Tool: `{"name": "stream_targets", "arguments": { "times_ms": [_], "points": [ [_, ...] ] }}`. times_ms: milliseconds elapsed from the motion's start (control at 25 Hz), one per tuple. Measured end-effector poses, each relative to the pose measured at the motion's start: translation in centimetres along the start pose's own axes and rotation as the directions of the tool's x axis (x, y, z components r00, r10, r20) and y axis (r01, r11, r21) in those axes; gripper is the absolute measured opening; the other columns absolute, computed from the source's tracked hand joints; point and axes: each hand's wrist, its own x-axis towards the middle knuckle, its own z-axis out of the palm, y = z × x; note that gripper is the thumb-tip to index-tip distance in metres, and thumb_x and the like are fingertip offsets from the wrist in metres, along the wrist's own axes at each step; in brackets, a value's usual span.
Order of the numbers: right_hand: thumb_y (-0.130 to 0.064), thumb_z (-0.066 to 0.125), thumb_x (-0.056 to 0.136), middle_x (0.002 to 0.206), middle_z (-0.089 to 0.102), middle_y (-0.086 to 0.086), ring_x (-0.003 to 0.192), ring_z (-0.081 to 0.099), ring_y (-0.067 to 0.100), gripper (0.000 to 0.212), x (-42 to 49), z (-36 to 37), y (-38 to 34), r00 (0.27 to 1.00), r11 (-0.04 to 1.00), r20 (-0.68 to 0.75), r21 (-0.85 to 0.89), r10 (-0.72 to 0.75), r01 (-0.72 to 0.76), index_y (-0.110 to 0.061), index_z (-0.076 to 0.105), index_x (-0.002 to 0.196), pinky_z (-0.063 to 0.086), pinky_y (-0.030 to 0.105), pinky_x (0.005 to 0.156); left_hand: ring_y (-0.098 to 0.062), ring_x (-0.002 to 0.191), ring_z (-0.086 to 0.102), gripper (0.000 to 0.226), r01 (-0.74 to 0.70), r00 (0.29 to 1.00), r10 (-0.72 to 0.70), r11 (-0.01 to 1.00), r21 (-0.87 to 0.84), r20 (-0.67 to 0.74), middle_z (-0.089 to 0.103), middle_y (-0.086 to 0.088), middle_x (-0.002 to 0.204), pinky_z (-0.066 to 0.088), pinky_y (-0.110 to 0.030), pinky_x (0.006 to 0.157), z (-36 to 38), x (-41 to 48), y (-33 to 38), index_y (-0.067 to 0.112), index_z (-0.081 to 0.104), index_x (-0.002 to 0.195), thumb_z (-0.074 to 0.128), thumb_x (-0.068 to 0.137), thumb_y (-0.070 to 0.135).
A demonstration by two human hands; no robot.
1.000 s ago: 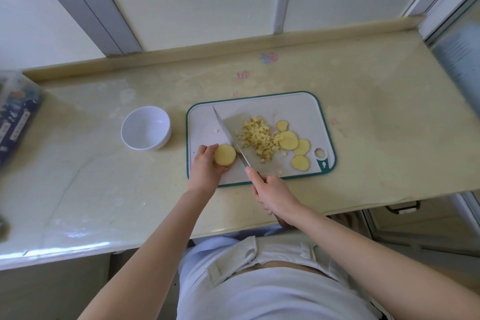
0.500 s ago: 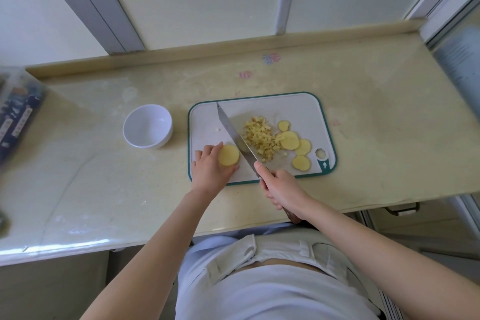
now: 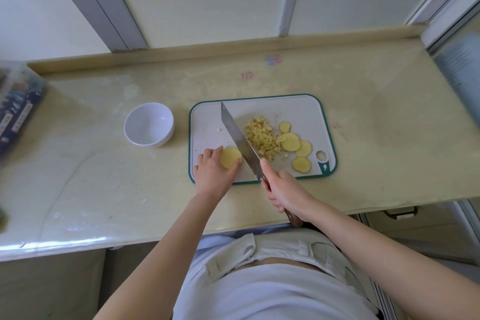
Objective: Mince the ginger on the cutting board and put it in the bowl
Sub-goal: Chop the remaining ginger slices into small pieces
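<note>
Now your left hand (image 3: 213,174) pinches a round yellow ginger slice (image 3: 230,157) on the white green-rimmed cutting board (image 3: 298,106); your right hand (image 3: 285,192) grips the steel knife (image 3: 239,138), blade just beside that slice. Diced ginger (image 3: 262,138) lies beyond your right hand; the white bowl (image 3: 149,125) stands left of both hands.
</note>
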Motion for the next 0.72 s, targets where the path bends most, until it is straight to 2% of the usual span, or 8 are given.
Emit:
{"name": "stream_targets", "arguments": {
  "times_ms": [160,440,600,720],
  "points": [
    [-0.060,0.029,0.098,0.048,0.028,-0.004,0.039,0.023,0.012,0.057,-0.2,0.0,-0.2,1.000,0.999,0.007,-0.029,-0.015,0.015,-0.016,0.035,0.063,0.022,0.020,0.037,-0.021,0.121,0.041,0.053,-0.020,0.999,0.019,1.000,-0.024,-0.045,0.049,-0.001,0.129,0.034,-0.038,0.098,0.3,-0.1,-0.4,0.021,0.046,0.135,0.056,0.088,0.043],
    [-0.058,0.028,0.099,0.047,0.029,-0.003,0.035,0.025,0.011,0.059,0.0,0.3,-0.3,1.000,0.992,-0.013,-0.122,-0.021,0.019,-0.016,0.033,0.059,0.025,0.017,0.035,-0.022,0.118,0.042,0.051,-0.010,0.998,0.010,1.000,-0.009,-0.056,0.051,0.001,0.125,0.035,-0.037,0.098,0.6,0.2,-0.5,0.020,0.050,0.132,0.059,0.086,0.043],
    [-0.059,0.024,0.099,0.049,0.031,0.000,0.038,0.030,0.012,0.061,0.6,1.0,0.3,0.996,0.964,-0.052,-0.260,-0.076,0.060,-0.014,0.031,0.057,0.028,0.025,0.045,-0.021,0.119,0.042,0.052,-0.006,0.998,0.007,1.000,0.009,-0.060,0.051,0.002,0.126,0.034,-0.035,0.098,0.6,0.2,-0.5,0.020,0.049,0.131,0.059,0.086,0.043],
    [-0.060,0.023,0.099,0.046,0.034,0.000,0.042,0.036,0.016,0.065,1.0,1.5,0.7,0.993,0.954,-0.076,-0.293,-0.094,0.068,-0.013,0.032,0.054,0.032,0.028,0.051,-0.020,0.119,0.041,0.052,-0.001,0.999,0.003,1.000,0.023,-0.050,0.051,0.003,0.126,0.033,-0.035,0.097,0.5,0.4,-0.3,0.020,0.049,0.131,0.059,0.086,0.043]
  ]
}}
